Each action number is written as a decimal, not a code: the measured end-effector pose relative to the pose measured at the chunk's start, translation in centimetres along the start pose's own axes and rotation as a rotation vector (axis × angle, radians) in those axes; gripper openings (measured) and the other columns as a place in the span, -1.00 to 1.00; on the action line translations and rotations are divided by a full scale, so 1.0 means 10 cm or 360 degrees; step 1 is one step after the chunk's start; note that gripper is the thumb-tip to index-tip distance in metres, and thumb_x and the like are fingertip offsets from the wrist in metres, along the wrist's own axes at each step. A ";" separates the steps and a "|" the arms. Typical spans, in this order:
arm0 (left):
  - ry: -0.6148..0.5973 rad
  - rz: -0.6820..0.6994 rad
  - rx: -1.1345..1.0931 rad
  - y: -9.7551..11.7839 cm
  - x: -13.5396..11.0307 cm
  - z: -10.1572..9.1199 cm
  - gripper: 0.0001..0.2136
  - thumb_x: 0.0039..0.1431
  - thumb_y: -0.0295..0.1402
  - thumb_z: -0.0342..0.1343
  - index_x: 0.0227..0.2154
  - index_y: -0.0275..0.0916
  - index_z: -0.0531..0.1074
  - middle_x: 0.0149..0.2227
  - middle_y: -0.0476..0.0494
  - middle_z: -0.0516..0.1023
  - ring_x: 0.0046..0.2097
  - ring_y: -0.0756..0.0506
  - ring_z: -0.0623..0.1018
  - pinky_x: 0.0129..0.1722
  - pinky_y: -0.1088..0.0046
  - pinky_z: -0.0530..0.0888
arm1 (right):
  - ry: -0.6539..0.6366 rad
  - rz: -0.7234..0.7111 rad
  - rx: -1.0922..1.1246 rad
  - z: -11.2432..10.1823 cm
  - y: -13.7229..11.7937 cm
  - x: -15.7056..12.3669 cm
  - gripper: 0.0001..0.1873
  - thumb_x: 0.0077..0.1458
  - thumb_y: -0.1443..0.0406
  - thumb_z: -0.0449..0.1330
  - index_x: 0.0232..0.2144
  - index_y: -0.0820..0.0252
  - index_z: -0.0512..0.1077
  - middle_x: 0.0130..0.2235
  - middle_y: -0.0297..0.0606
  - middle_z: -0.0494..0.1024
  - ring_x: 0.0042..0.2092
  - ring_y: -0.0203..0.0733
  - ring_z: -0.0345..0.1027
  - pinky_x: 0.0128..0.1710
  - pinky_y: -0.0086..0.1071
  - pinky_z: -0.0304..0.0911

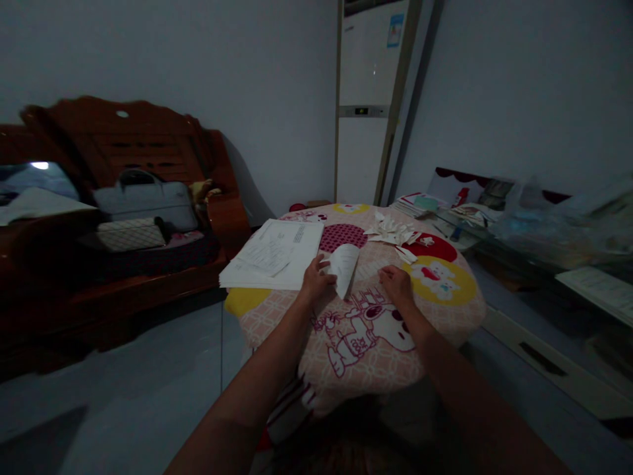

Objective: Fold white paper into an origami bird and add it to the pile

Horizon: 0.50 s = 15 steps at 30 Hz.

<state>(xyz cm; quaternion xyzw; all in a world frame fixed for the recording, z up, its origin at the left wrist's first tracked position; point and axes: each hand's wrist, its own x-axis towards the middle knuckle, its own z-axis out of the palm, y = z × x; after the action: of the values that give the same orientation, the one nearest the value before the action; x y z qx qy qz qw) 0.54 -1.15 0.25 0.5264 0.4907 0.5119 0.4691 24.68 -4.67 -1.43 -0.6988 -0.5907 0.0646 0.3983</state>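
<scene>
A curled sheet of printed paper (345,267) stands bent above the patterned tablecloth (366,389). My left hand (316,280) grips its left edge with bent fingers. To the right of the paper, my right hand (397,285) is held low over the cloth with its fingertips pressed together; whatever may be between them is too small and dark to make out. Beside my left hand lies a stack of large printed sheets (306,247), with a smaller slip (264,254) on top. Beyond my right hand sits a heap of torn paper pieces (390,228).
A glass-topped stand (524,247) along the right holds plastic bags (539,221) and papers. At left is a wooden sofa (133,142) with a grey bag (148,201) and a quilted purse (131,234). A tall air conditioner (363,152) stands behind the table.
</scene>
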 end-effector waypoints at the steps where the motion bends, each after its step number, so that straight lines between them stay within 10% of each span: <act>1: -0.0105 0.0001 -0.0037 0.01 -0.02 0.01 -0.25 -0.25 -0.58 0.22 0.15 -0.20 0.30 0.06 -0.27 0.47 -0.04 -0.15 0.53 -0.17 0.37 0.49 | 0.0031 0.0029 0.0031 0.00 0.01 0.01 -0.62 0.11 0.17 0.06 -0.19 0.26 0.55 -0.32 -0.14 0.63 -0.30 -0.12 0.47 -0.28 -0.35 0.30; 7: -0.0774 -0.0101 -0.0058 0.10 -0.11 -0.09 -0.27 -0.25 -0.54 0.15 0.14 -0.15 0.37 0.05 -0.26 0.46 -0.30 -0.07 0.56 -0.39 0.40 0.49 | 0.0163 -0.0060 0.0182 0.00 0.06 0.05 -0.49 0.18 0.15 0.05 0.06 0.35 0.45 0.03 0.07 0.57 0.04 -0.01 0.44 0.06 -0.19 0.30; 15: -0.0259 0.0371 0.1042 -0.04 -0.08 0.00 -0.49 0.03 -0.33 0.27 0.08 -0.27 0.41 -0.13 -0.27 0.58 -0.12 -0.20 0.57 -0.02 0.20 0.47 | -0.0133 -0.0168 -0.0325 0.05 0.10 0.02 -0.62 0.11 0.29 0.18 -0.03 0.28 0.53 0.02 -0.01 0.58 0.07 0.00 0.38 0.16 -0.17 0.17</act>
<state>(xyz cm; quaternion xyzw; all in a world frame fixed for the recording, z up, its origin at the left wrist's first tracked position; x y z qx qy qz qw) 0.54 -1.93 -0.21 0.7404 0.5263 0.3339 0.2515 25.18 -4.25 -2.35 -0.7003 -0.6464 0.0121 0.3028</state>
